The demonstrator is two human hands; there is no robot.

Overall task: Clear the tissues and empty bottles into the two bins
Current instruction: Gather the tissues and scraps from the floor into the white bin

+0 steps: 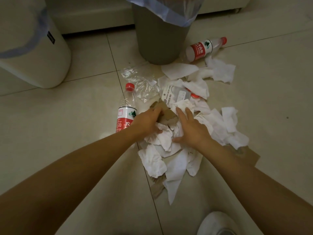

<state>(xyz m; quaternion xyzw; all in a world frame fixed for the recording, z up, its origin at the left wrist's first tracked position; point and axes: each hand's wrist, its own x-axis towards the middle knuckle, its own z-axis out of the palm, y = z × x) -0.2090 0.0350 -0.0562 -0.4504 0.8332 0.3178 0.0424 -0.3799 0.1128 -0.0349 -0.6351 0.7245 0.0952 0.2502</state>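
**Head view: both hands in the tissue pile**

Left hand (149,121) curls around brown cardboard (166,113); right hand (191,128) lies flat, fingers spread, on the tissues (169,150). One bottle (125,111) lies just left of the pile, another (205,49) beyond it beside the grey bin (159,38). White bin (33,53) stands far left.

Floor (262,99) of large glossy beige tiles with thin dark grout lines crossing mid-frame. Pale low furniture base (94,19) runs along the top, a small foot at upper right. Dim, warm light; soft glare patch on the tiles lower center.
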